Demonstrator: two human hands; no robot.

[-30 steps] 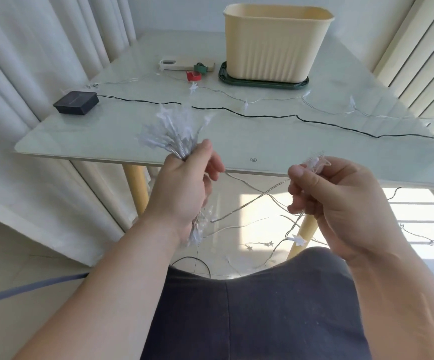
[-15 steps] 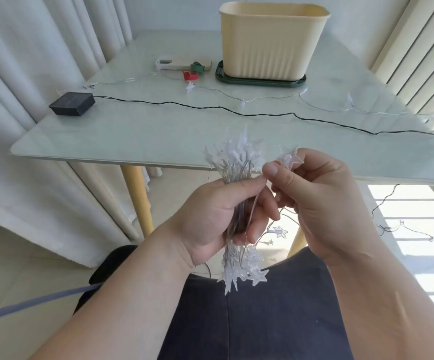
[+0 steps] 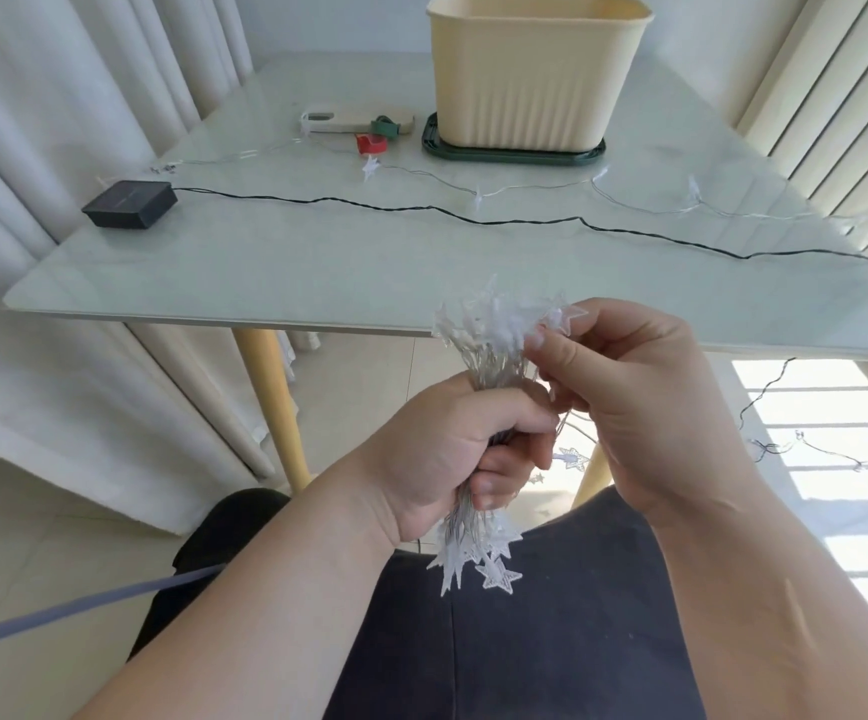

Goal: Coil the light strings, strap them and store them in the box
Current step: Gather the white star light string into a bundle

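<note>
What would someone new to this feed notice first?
A bundle of star lights, held in the left hand at the near edge of the table, with the right hand pinching its top. Behind, a cream box stands at the far side, and a black wire runs across the tabletop.

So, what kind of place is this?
Most likely a room in a home: a glass-topped table on wooden legs, long white curtains on the left and a pale tiled floor.
</note>
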